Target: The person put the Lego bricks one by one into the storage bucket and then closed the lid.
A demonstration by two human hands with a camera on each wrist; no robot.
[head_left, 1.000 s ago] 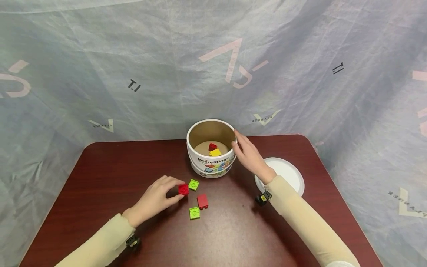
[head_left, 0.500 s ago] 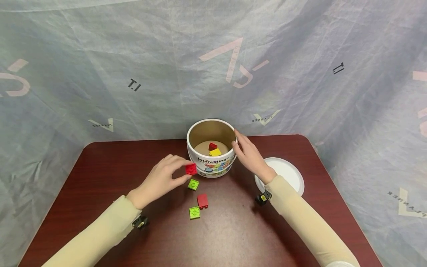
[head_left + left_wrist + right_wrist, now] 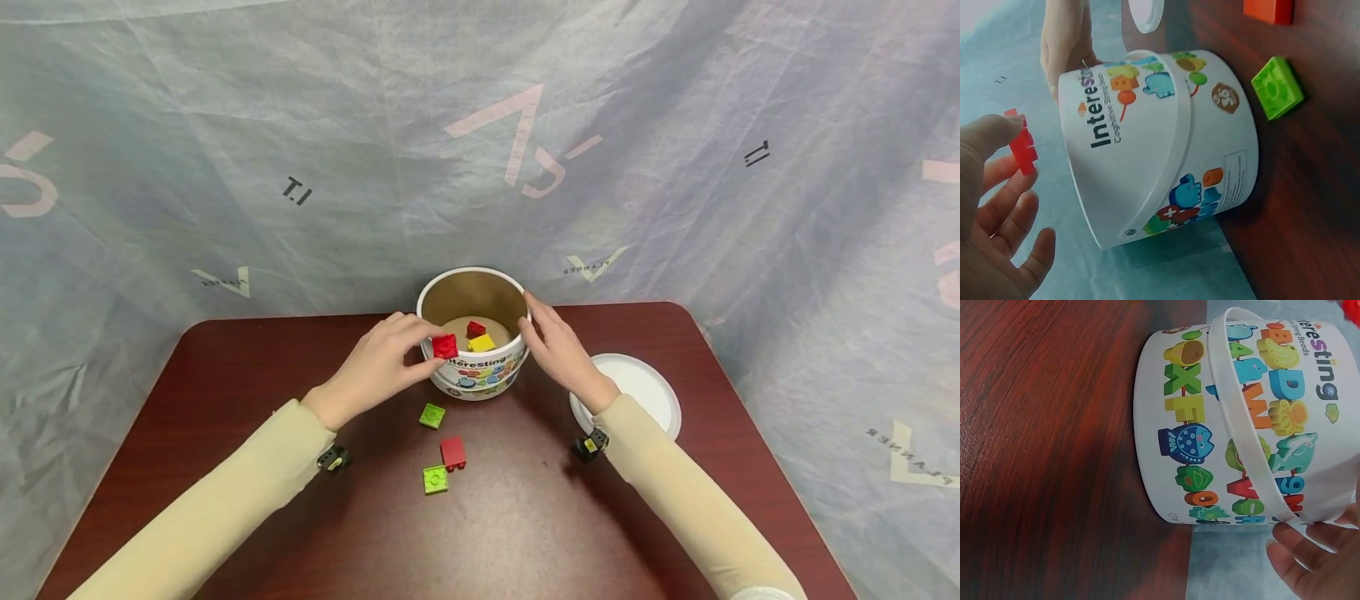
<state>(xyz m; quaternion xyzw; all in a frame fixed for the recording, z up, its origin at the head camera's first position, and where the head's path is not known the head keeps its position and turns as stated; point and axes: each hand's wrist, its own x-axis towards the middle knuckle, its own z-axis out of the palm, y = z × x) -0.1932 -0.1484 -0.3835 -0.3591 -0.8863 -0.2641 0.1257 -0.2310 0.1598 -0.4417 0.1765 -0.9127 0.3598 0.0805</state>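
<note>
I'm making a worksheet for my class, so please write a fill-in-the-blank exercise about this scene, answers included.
The left hand pinches a toy brick coloured ____.
The right hand touches the white bucket, where a red brick lies near a ____ block.
On the table lie ____ lime-green bricks.
The round white lid lies nearer the ____ hand.
Missing words: red; yellow; two; right.

Head view: I see even, diffuse light, soft glare on the dark red-brown wooden worktop, shadow beside the beige fabric right sleeve. Wrist views: dimmer, bluish; the small red plastic block blurs at right-wrist corner.
</note>
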